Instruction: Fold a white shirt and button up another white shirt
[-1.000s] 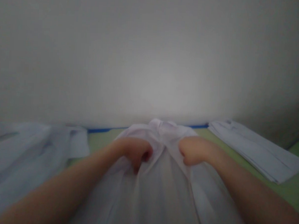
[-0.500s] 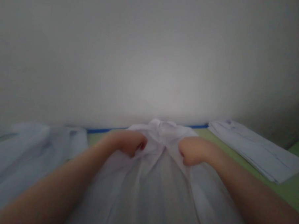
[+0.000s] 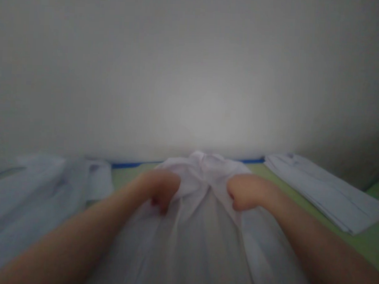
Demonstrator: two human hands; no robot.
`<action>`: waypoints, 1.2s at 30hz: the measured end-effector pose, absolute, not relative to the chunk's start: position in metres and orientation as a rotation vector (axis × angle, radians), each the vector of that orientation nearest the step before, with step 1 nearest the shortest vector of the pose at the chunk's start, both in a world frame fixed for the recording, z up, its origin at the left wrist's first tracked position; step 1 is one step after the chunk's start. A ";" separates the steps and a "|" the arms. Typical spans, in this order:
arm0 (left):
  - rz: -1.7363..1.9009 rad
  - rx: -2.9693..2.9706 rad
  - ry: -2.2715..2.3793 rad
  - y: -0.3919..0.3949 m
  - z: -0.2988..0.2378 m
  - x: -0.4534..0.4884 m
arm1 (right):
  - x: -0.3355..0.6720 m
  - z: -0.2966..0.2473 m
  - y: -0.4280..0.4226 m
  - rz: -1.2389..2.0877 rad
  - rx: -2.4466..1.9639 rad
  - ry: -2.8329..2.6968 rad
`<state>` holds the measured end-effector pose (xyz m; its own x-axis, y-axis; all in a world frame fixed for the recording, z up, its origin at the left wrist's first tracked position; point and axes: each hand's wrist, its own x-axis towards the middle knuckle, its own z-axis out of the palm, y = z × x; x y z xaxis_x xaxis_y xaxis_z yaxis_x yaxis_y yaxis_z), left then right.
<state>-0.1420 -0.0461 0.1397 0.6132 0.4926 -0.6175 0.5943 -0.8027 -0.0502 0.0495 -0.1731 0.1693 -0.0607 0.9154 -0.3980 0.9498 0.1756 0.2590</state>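
A white shirt (image 3: 201, 226) lies spread lengthwise in front of me, its collar (image 3: 204, 157) at the far end near the wall. Fabric folds meet in a crossing point just below the collar. My left hand (image 3: 165, 189) is closed on the cloth left of the collar, knuckles up and fingers curled down; its fingertips are blurred. On the other side, my right hand (image 3: 244, 192) makes a fist on the shirt's right shoulder area. The cloth inside both hands is mostly hidden.
Another white garment (image 3: 39, 198) lies loosely at the left. At the right is a folded white stack of cloth (image 3: 328, 194). Everything rests on a green surface (image 3: 254, 169) with a blue edge strip (image 3: 128, 165), against a grey wall (image 3: 192, 75).
My left hand has shifted slightly left and turned, its fingers now pointing further down. The right hand and the shirt's collar stay nearly where they were.
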 end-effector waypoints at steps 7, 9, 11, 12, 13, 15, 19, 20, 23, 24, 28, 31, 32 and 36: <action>-1.032 2.473 0.999 -0.045 0.118 -0.137 | 0.049 0.173 -0.174 -0.101 1.746 1.984; -1.091 2.464 1.044 -0.046 0.116 -0.133 | 0.050 0.173 -0.173 -0.109 1.744 1.988; -1.131 2.465 1.036 -0.047 0.115 -0.131 | 0.051 0.174 -0.173 -0.110 1.745 1.990; -1.130 2.489 1.007 -0.048 0.116 -0.130 | 0.051 0.174 -0.173 -0.110 1.742 1.990; -1.118 2.530 0.963 -0.049 0.118 -0.131 | 0.052 0.174 -0.173 -0.110 1.739 1.989; -1.047 2.653 0.839 -0.053 0.128 -0.135 | 0.052 0.175 -0.174 -0.105 1.735 1.989; -0.834 2.741 0.625 -0.072 0.166 -0.149 | 0.054 0.177 -0.176 -0.069 1.740 2.010; -0.795 2.714 0.586 -0.078 0.176 -0.152 | 0.054 0.177 -0.176 -0.068 1.740 2.010; -0.818 2.576 0.409 -0.099 0.189 -0.151 | 0.054 0.179 -0.178 -0.091 1.748 2.005; -0.873 2.499 0.330 -0.106 0.189 -0.148 | 0.053 0.180 -0.179 -0.096 1.753 2.010; -1.092 2.208 0.123 -0.125 0.182 -0.141 | 0.053 0.181 -0.179 -0.101 1.760 2.003; -0.938 2.306 0.190 -0.121 0.191 -0.150 | 0.055 0.178 -0.177 -0.117 1.758 1.979; -0.828 2.358 0.244 -0.117 0.197 -0.155 | 0.055 0.177 -0.177 -0.120 1.754 1.983; -0.386 2.555 0.351 -0.103 0.207 -0.160 | 0.055 0.176 -0.176 -0.132 1.752 1.994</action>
